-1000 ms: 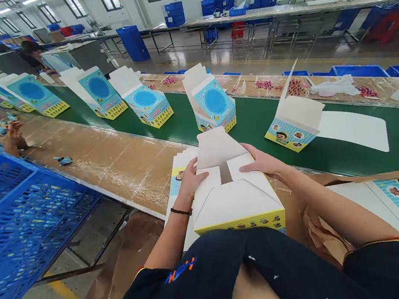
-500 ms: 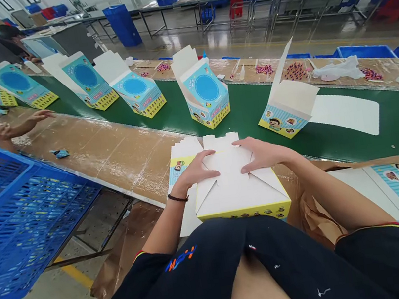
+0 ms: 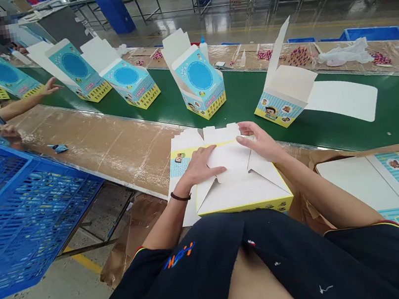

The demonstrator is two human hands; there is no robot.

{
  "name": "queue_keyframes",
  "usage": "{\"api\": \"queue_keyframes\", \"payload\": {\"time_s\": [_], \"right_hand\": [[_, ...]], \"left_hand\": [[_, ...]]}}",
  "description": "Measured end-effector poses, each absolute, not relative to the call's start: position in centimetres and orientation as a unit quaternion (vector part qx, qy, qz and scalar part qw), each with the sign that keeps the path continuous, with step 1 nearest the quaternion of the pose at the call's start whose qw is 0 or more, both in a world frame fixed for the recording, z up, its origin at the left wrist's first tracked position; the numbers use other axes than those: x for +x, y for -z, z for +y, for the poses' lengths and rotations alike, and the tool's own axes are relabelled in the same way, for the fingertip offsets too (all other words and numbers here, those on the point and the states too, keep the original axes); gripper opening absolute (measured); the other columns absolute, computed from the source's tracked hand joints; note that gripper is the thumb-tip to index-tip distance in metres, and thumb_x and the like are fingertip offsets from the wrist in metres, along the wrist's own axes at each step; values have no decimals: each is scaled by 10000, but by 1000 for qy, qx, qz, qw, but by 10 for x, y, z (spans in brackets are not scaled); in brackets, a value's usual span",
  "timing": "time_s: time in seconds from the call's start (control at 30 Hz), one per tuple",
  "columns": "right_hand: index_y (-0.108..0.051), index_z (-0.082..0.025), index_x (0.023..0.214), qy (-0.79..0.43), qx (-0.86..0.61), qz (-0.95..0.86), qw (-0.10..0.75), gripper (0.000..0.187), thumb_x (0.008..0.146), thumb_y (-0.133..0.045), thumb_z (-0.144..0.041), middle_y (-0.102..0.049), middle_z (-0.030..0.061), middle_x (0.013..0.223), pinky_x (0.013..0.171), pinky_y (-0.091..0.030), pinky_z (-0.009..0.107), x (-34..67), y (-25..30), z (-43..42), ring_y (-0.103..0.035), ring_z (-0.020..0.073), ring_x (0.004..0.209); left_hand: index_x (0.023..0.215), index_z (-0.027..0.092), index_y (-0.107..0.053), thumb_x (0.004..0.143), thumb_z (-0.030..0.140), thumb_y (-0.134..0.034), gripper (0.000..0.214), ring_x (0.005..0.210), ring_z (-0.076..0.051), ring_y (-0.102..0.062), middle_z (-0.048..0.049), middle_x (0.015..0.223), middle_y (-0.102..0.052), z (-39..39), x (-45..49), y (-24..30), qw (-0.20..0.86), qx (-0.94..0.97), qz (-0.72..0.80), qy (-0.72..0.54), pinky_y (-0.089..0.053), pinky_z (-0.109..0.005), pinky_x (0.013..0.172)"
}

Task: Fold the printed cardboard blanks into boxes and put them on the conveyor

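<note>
Close against my body lies a printed cardboard box (image 3: 241, 190), its white folded flaps facing up and a yellow edge toward me. My left hand (image 3: 202, 165) rests on the left flap with thumb and fingers apart. At the far right corner of the flaps is my right hand (image 3: 260, 143), thumb and fingers spread around the tabbed edge. Under the box's left side, a flat printed carton sheet (image 3: 183, 164) sticks out. On the green conveyor belt (image 3: 240, 98) ahead stand several open boxes, the nearest being a blue and yellow box (image 3: 201, 81) with raised flaps.
Another open box (image 3: 279, 107) sits on the belt at right. Printed carton sheets (image 3: 395, 180) are stacked by my right arm. A blue plastic crate (image 3: 40, 213) stands at left. A co-worker's hand (image 3: 51, 86) reaches toward the belt. A glue bottle (image 3: 204, 49) stands across the belt.
My right hand has moved forward to the box's far right corner, while my left has shifted slightly inward on the flap. The co-worker's arm reaches closer to the belt. The view has tilted down.
</note>
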State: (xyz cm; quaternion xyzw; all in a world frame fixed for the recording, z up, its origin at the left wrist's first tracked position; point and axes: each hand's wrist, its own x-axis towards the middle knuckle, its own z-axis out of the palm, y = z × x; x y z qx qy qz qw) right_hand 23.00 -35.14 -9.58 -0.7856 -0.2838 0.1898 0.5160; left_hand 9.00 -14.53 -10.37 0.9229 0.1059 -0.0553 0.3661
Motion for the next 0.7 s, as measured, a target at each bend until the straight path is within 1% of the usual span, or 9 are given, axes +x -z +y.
{"api": "queue_keyframes", "payload": {"time_s": [0.13, 0.23, 0.3, 0.37, 0.43, 0.5, 0.6, 0.63, 0.7], "right_hand": [[-602, -238, 1244, -154, -745, -221, 610, 786, 724, -707, -818, -606, 124, 1360, 1122, -458, 462, 225, 102, -344, -545, 299, 1297], [-604, -255, 1201, -158, -717, -126, 668, 673, 803, -645, -795, -639, 85, 1322, 1066, -507, 407, 226, 109, -344, -573, 272, 1283], [-609, -257, 1201, -206, -696, -37, 687, 557, 892, -598, -720, -673, 64, 1281, 994, -544, 364, 223, 117, -351, -609, 257, 1242], [-639, -247, 1173, -308, -671, 37, 674, 427, 946, -617, -608, -713, 55, 1225, 935, -561, 334, 214, 128, -362, -643, 253, 1184], [-687, -205, 1094, -416, -637, 76, 644, 309, 971, -642, -485, -751, 84, 1143, 879, -575, 337, 201, 139, -374, -684, 265, 1085], [-721, -144, 1012, -482, -605, 90, 628, 270, 999, -611, -390, -768, 138, 1054, 822, -589, 360, 189, 147, -382, -718, 275, 959], [-728, -108, 955, -514, -559, 85, 645, 272, 1024, -544, -296, -775, 153, 983, 807, -605, 344, 187, 140, -383, -737, 237, 850], [-724, -117, 960, -511, -537, 66, 668, 231, 1011, -565, -277, -779, 134, 977, 815, -610, 326, 192, 131, -381, -740, 218, 836], [-709, -144, 960, -479, -486, -15, 731, 136, 934, -698, -277, -784, 90, 939, 806, -618, 296, 207, 104, -376, -737, 191, 801]], "left_hand": [[1547, 199, -477, 738, 594, -768, 946, 1413, -412, -461, -175, 1461, -564, -148, 86, 101, 340, 933, 102, 64, -344, -584, 1217], [1497, 200, -535, 764, 600, -731, 858, 1428, -389, -473, -162, 1470, -584, -141, 81, 104, 386, 917, 93, 31, -349, -555, 1229], [1435, 188, -586, 793, 580, -689, 759, 1422, -361, -502, -151, 1470, -606, -133, 76, 105, 428, 898, 106, -16, -357, -518, 1235], [1358, 177, -632, 803, 557, -664, 673, 1390, -337, -546, -141, 1452, -636, -124, 69, 107, 461, 873, 140, -78, -388, -483, 1218], [1271, 180, -675, 788, 539, -675, 601, 1331, -322, -599, -129, 1398, -680, -116, 62, 108, 482, 849, 177, -127, -433, -458, 1181], [1186, 182, -710, 756, 525, -710, 549, 1262, -316, -643, -121, 1322, -723, -108, 56, 108, 500, 826, 208, -153, -473, -445, 1134], [1116, 163, -730, 694, 517, -771, 552, 1140, -300, -691, -126, 1226, -756, -102, 51, 105, 551, 774, 249, -185, -541, -418, 1018], [1105, 158, -729, 685, 515, -781, 553, 1077, -284, -706, -122, 1186, -765, -100, 52, 102, 573, 749, 262, -206, -563, -399, 960], [1082, 166, -724, 702, 499, -779, 508, 954, -231, -713, -92, 1102, -775, -97, 55, 90, 616, 691, 266, -270, -579, -348, 861]]}}
